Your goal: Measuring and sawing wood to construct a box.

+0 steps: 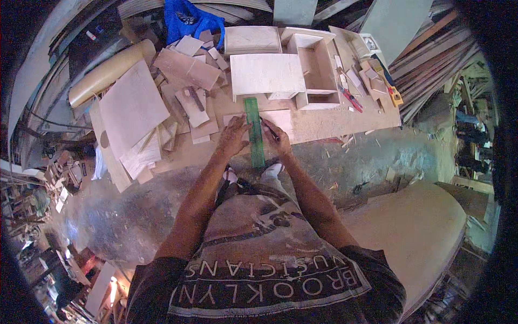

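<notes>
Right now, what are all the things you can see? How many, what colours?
Workbench: one, tan, ahead
Ruler: one, green, centre
Writing tool: one, dark, right of ruler
Flat wood: count unclear, pale, under ruler
Open box: one, pale, beyond ruler
Hand tool: one, red, workbench's right
Bag: one, blue, upper left
Rolled sheet: one, tan, upper left
Wood pieces: many, brown, workbench's left
Planks: many, brown, upper right
Curved board: one, tan, lower right
Shirt: one, dark, bottom
Feet: two, below ruler
Left hand: one, at ruler
Right hand: one, holding writing tool
</notes>
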The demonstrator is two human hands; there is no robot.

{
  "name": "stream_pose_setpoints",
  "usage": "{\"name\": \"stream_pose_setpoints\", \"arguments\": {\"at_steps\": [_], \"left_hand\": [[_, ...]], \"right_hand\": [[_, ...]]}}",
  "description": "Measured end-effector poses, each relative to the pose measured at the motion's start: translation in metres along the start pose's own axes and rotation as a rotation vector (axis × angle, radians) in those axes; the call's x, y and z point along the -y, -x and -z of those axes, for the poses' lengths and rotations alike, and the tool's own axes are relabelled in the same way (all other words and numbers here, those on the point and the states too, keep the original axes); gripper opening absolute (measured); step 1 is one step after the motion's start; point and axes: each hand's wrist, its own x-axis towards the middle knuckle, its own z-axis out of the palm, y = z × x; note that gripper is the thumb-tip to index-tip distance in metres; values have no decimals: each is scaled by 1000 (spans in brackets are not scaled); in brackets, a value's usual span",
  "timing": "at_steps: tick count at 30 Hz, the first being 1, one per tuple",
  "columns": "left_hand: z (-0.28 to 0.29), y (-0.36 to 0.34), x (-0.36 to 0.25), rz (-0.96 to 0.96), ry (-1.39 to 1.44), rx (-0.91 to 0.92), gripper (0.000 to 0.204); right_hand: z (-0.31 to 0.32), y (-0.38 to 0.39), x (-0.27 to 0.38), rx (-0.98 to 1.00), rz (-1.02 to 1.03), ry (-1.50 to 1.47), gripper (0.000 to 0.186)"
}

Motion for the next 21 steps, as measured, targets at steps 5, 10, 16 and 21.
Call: {"name": "stream_pose_setpoints", "arguments": {"at_steps": [5,10,16,21], "left_hand": [[6,-2,-7,19,-4,34,70],[5,-2,-7,30,-22,29,70],[1,-3,-3,46,47,34,71],[-1,-2,-1,10,42,11,71]], "right_hand": [[2,-1,-4,-4,30,7,35],[3,3,-1,42,-126,-68,36],[3,3,-7,43,-62,23,36],[3,2,-11,37,-33,18,37]]}}
